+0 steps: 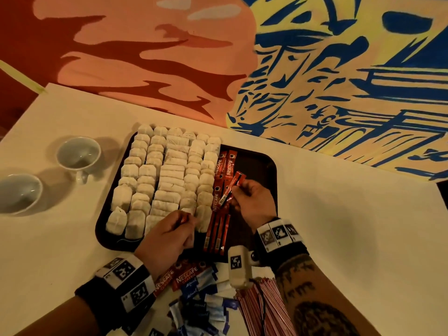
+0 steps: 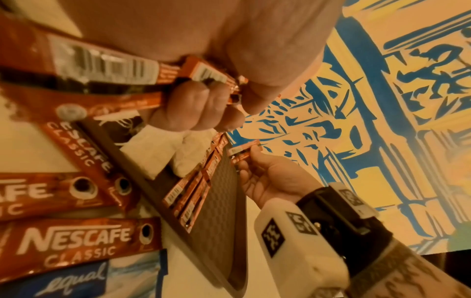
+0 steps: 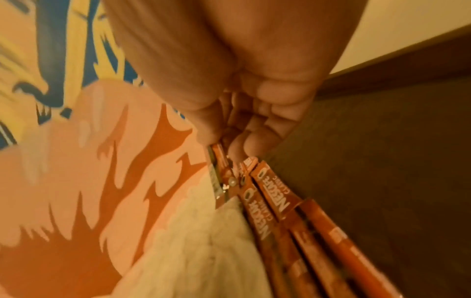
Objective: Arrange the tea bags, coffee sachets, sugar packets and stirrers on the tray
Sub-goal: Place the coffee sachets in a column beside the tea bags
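So the dark brown rectangular plastic tray (image 1: 264, 166) with rounded corners and a finely textured floor sat on a pale matte table (image 1: 339, 214), and its left two-thirds was packed with soft, crinkly off-white paper tea bags (image 1: 167, 175) in tidy overlapping columns. Just right of those lay glossy red foil coffee sachets (image 1: 224, 167), long thin sticks lined up lengthwise in rows from far to near. The right hand (image 1: 254, 202) hovered over the tray's bare right part, thumb and fingertips pinching a couple of red sachets (image 1: 232, 190) tilted above the row. The left hand (image 1: 167, 236) was at the tray's near edge, fingers curled round a small bundle of the same red sticks (image 2: 142, 72). On the table nearest the person sat a loose heap: more red sachets (image 1: 185, 278), flat blue-and-white paper sugar packets (image 1: 206, 304), and a fan of thin pink-and-white striped stirrers (image 1: 264, 309). Two round white glazed ceramic cups (image 1: 78, 154) stood off to the left of the tray.
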Motion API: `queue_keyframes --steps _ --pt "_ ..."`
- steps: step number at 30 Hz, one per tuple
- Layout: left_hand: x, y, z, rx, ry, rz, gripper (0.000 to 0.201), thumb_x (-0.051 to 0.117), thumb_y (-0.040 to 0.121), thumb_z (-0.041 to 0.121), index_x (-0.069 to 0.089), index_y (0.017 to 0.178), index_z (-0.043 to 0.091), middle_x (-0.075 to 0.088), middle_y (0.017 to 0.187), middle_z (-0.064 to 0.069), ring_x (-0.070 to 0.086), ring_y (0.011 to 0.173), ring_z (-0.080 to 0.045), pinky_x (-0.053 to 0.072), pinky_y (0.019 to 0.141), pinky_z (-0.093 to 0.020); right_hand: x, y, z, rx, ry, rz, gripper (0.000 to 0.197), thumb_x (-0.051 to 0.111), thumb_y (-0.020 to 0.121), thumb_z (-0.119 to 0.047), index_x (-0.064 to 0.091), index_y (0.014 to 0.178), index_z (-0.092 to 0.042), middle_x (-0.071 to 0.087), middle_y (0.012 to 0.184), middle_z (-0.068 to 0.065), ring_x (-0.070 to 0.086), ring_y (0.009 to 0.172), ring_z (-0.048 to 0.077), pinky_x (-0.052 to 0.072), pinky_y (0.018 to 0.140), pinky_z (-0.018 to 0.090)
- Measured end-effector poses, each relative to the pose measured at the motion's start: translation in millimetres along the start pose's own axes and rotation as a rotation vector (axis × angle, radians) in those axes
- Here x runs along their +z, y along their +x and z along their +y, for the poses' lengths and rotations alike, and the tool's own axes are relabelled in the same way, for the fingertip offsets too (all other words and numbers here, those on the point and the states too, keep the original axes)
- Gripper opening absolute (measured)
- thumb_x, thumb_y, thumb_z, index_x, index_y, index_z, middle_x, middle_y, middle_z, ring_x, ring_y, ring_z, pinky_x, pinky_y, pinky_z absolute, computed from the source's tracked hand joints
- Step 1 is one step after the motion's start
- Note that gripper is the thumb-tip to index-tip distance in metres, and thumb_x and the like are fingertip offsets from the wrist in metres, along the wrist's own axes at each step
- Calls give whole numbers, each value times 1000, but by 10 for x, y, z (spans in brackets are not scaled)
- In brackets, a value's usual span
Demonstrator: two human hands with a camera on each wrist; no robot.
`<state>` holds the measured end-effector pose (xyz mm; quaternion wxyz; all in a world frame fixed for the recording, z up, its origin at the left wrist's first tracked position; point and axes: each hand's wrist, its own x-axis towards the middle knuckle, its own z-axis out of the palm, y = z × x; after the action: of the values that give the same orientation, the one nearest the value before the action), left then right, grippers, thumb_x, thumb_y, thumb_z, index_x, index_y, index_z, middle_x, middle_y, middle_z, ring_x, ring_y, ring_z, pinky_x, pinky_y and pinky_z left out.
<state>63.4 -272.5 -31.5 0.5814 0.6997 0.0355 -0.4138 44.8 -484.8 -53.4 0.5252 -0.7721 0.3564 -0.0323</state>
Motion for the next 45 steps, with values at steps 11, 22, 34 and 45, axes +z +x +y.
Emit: queue_keyframes --steps 11,22,34,45 --pt "-179 -28 -84 51 10 52 27 51 101 22 59 98 -3 45 57 -1 34 41 -5 29 40 -18 281 441 111 141 -348 -111 20 78 81 -35 64 92 -26 72 93 -3 72 78 14 62 76 36" --pt "-184 3 3 -46 -140 37 19 44 101 12 62 102 6 48 59 -4 37 42 -7 28 41 -21 320 466 137 123 -318 -66 23 81 77 -40 63 84 -28 72 90 -2 72 77 15 63 74 39" --pt "48 67 43 62 23 -95 20 42 105 23 51 121 29 71 71 -9 54 57 -20 42 55 -33 123 -567 -181 -32 80 -383 10 63 97 -26 71 103 -27 75 95 -10 70 93 4 55 87 22" --pt "217 55 -135 106 90 -133 15 45 103 33 53 98 21 68 68 -4 52 57 -14 39 56 -31 -2 -613 -75 13 194 -227 10 77 86 -18 74 95 -16 77 89 1 73 81 14 59 77 30"
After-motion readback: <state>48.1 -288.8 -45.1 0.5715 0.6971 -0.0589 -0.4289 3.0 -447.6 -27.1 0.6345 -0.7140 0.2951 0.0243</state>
